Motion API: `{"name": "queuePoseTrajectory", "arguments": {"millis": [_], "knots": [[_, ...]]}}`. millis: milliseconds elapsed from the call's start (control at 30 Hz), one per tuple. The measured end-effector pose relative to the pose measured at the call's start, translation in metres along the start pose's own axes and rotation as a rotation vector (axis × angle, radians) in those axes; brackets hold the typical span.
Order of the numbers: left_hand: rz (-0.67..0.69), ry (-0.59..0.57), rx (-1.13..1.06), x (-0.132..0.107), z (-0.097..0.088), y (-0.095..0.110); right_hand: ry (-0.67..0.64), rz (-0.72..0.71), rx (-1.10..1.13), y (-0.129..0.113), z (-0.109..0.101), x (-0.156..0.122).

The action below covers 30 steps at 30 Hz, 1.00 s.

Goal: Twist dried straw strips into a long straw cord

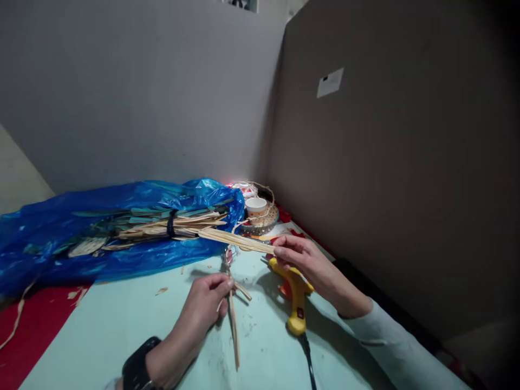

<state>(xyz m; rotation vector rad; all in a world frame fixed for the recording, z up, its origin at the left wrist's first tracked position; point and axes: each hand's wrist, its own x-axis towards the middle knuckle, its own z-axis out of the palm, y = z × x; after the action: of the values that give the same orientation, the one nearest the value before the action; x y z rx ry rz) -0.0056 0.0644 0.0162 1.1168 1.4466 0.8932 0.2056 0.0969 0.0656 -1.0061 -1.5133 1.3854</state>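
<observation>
Low over the table, my left hand [213, 295] pinches a small crossed piece of straw strips [233, 325]; one long end points down toward me and a short end sticks out to the right. Between the fingertips of my right hand [303, 260] is the end of a long, flat dried straw strip [238, 239], which reaches left across to the straw bundle. Just below my right hand lies a yellow glue gun [298, 306], its black cord running toward me.
A blue plastic bag [122, 197] at the back left holds a tied straw bundle [142, 230]. A paper cup [257, 208] stands on a round woven tray [270, 221] near the corner. Grey partition walls [162, 97] close off the back and right. Straw scraps [161, 291] dot the pale tabletop [134, 325].
</observation>
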Motion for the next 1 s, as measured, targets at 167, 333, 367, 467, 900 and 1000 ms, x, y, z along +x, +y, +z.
{"name": "queuePoseTrajectory", "arguments": {"millis": [167,333,367,467,900,1000], "knots": [[-0.049,0.054,-0.077,-0.007,0.001,-0.001,-0.021,-0.026,0.014,0.004,0.003,-0.005],[-0.021,0.067,-0.093,-0.009,0.001,-0.008,-0.12,-0.051,0.042,0.004,0.013,-0.013],[-0.025,0.056,-0.083,-0.01,0.001,-0.009,-0.145,-0.046,0.056,0.004,0.013,-0.014],[-0.032,0.028,-0.119,-0.011,-0.002,-0.009,-0.205,-0.026,0.07,0.006,0.011,-0.015],[-0.124,-0.01,-0.259,-0.007,-0.002,-0.004,-0.016,-0.182,-0.813,-0.008,0.025,0.004],[-0.101,0.029,-0.247,-0.011,0.0,-0.004,-0.1,-0.214,-0.801,-0.001,0.029,0.006]]}}
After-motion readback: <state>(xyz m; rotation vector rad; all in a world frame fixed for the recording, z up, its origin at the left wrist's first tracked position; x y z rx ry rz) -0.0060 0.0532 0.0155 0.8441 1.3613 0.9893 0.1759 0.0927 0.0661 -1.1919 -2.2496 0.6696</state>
